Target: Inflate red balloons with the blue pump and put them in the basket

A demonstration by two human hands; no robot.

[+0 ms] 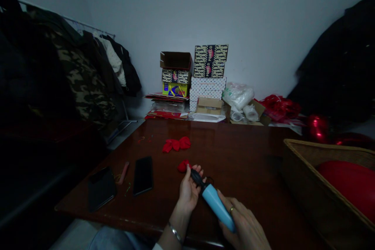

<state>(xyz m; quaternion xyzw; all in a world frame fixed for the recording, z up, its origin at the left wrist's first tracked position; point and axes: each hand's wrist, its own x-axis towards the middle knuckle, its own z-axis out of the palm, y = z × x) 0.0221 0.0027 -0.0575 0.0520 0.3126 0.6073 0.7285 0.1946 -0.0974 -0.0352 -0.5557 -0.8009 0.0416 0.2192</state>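
Sitting at a big brown surface (243, 152), with a tan basket (304, 187) to the right. Holding a blue tool (218, 206) snugly in the right grip (244, 222), with its black end (197, 178) by the half-curled left grip (189, 193). With a row of red bits (175, 144) farther back. Resting the left thumb tip at a small red piece (183, 166), just past the black end; cannot tell if pinching it.

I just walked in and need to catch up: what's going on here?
Someone at a brown table grips a light blue tool in their right hand. Their left hand is at its black end, thumb against a small red piece; exactly how it's held isn't clear. More red pieces lie beyond. A dark phone-like device lies to the left, and a wicker basket with something red inside is at the right.
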